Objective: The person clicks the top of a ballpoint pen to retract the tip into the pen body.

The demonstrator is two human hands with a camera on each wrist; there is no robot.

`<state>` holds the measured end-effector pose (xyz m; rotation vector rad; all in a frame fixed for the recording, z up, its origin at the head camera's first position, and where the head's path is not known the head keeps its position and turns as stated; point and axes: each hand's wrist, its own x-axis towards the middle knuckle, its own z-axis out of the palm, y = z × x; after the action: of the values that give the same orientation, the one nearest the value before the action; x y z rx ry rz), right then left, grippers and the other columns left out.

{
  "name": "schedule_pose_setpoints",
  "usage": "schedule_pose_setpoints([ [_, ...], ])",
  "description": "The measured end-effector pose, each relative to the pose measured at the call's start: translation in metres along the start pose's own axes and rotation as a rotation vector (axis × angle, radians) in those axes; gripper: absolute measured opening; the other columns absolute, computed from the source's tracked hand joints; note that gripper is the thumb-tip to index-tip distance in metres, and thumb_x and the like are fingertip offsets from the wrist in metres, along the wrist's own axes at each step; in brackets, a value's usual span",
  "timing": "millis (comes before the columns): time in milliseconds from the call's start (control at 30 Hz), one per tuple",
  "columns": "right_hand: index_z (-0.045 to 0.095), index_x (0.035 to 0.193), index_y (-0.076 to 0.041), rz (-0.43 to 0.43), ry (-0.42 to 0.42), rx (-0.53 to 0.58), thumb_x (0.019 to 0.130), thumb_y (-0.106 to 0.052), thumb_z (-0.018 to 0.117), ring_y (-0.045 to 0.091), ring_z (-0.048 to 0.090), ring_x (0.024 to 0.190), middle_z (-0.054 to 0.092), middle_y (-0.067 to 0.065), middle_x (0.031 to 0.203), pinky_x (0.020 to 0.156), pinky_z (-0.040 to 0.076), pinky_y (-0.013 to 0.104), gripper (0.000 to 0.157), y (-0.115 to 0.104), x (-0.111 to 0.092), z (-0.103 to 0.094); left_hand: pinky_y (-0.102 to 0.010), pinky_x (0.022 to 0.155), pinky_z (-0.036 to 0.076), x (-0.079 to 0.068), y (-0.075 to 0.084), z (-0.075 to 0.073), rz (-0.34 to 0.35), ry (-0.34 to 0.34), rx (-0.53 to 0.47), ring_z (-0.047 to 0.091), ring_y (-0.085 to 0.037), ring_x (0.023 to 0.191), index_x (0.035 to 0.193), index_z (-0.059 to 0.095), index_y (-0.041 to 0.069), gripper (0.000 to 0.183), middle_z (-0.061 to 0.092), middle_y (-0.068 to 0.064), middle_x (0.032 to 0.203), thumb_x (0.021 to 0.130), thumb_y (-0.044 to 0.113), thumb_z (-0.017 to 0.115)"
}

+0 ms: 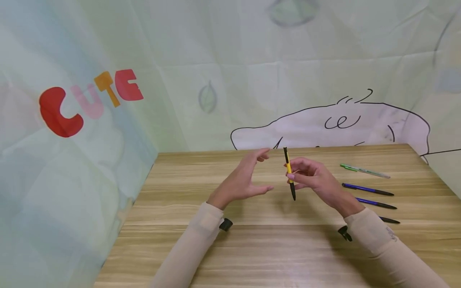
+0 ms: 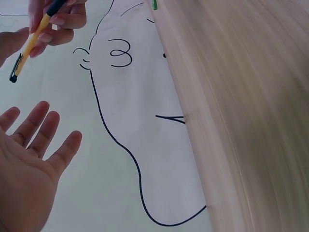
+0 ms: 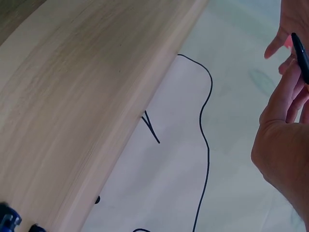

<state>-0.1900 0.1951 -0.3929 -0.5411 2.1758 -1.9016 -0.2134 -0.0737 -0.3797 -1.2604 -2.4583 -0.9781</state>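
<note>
My right hand (image 1: 317, 180) pinches a yellow and black pen (image 1: 289, 168) between thumb and fingers, above the table. The pen stands nearly upright, its black tip pointing down. To its left, my left hand (image 1: 246, 176) holds nothing; its fingers and thumb are spread apart, facing the pen without touching it. The left wrist view shows that open palm (image 2: 29, 179) below the yellow pen (image 2: 34, 38). In the right wrist view only the pen's dark end (image 3: 300, 55) shows past the right hand (image 3: 285, 130).
On the right of the wooden table (image 1: 201, 232) lie a green-capped clear pen (image 1: 365, 171), a blue and black pen (image 1: 367, 189), another blue one (image 1: 376, 203) and a dark pen (image 1: 389, 220) partly behind the right sleeve. A printed cloth (image 1: 216, 72) hangs behind the table.
</note>
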Motion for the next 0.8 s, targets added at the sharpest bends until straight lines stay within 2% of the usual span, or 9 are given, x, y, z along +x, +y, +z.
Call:
schedule_pose_setpoints([
  [267, 0.062, 0.127, -0.011, 0.037, 0.009, -0.060, 0.098, -0.027, 0.069, 0.036, 0.067, 0.107, 0.066, 0.013, 0.114, 0.084, 0.060, 0.039, 0.034, 0.002, -0.005, -0.011, -0.040, 0.108, 0.045, -0.013, -0.008, -0.006, 0.003, 0.005, 0.011, 0.048, -0.019, 0.127, 0.153, 0.035, 0.010, 0.089, 0.050, -0.006, 0.141, 0.082, 0.030, 0.085],
  [500, 0.062, 0.126, -0.010, 0.060, 0.023, -0.104, 0.098, -0.028, 0.070, 0.029, 0.067, 0.104, 0.066, 0.011, 0.112, 0.085, 0.059, 0.036, 0.035, 0.003, -0.009, -0.022, -0.038, 0.108, 0.045, -0.024, -0.013, -0.011, 0.009, 0.014, 0.034, 0.050, -0.023, 0.124, 0.149, 0.043, 0.008, 0.082, 0.051, -0.009, 0.140, 0.082, 0.027, 0.085],
  [800, 0.062, 0.127, -0.008, 0.050, 0.016, -0.141, 0.099, -0.025, 0.068, 0.024, 0.067, 0.103, 0.067, 0.008, 0.112, 0.087, 0.058, 0.032, 0.033, 0.002, -0.018, -0.042, -0.041, 0.104, 0.047, -0.037, -0.019, -0.015, -0.041, -0.016, 0.038, 0.052, -0.025, 0.121, 0.148, 0.047, 0.010, 0.076, 0.052, -0.007, 0.138, 0.084, 0.031, 0.083],
])
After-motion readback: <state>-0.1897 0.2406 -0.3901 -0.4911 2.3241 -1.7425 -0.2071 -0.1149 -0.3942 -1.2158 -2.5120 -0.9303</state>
